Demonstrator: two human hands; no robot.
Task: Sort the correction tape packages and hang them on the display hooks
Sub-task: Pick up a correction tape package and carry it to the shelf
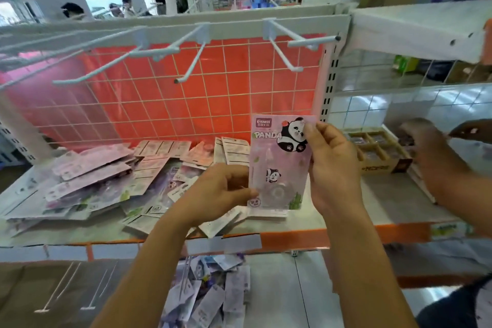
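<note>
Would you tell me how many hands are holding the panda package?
2: the left hand pinches the panda package at its bottom left corner, the right hand grips its right edge. Another person's hand is apart.

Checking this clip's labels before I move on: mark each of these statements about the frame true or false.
1. The left hand and right hand both hold the panda correction tape package. True.
2. The display hooks carry several packages. False: the hooks above the shelf are bare.
3. A pile of packages lies on the shelf, left of the held one. True.
4. The held package shows its back. False: its front, with PANDA and a panda, faces the camera.
5. The panel behind the hooks is blue. False: it is orange-red behind a white wire grid.
</note>
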